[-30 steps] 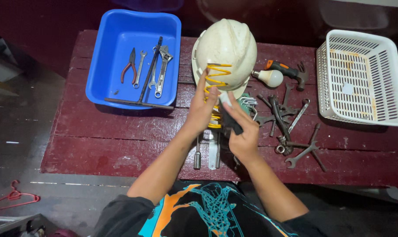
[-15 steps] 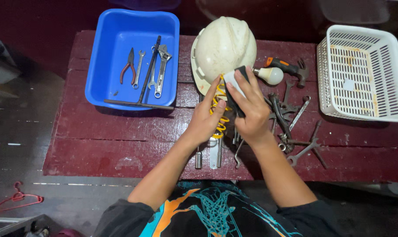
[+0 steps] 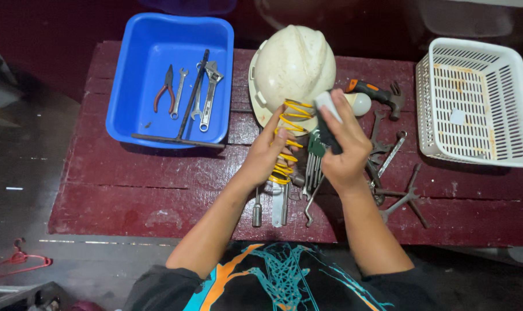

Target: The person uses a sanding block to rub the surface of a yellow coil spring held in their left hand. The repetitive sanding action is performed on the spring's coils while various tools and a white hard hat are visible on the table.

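Left hand (image 3: 267,158) fingers clamped on coiled yellow spring (image 3: 285,144) — right hand (image 3: 343,151) gripping dark, white-tipped tool (image 3: 326,118).

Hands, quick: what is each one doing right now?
Left hand: closed on the yellow coiled spring.
Right hand: closed on a dark-handled tool with a white tip.

Far left: blue plastic tub (image 3: 152,69) holding red-handled pliers (image 3: 164,89), wrenches (image 3: 206,92) and a long black bar (image 3: 192,95). Far centre: white hard hat (image 3: 293,66). Right of it: orange-handled hammer (image 3: 376,95). Far right: white slatted basket (image 3: 474,101). Near left, on the floor: red clothes hanger (image 3: 16,265).
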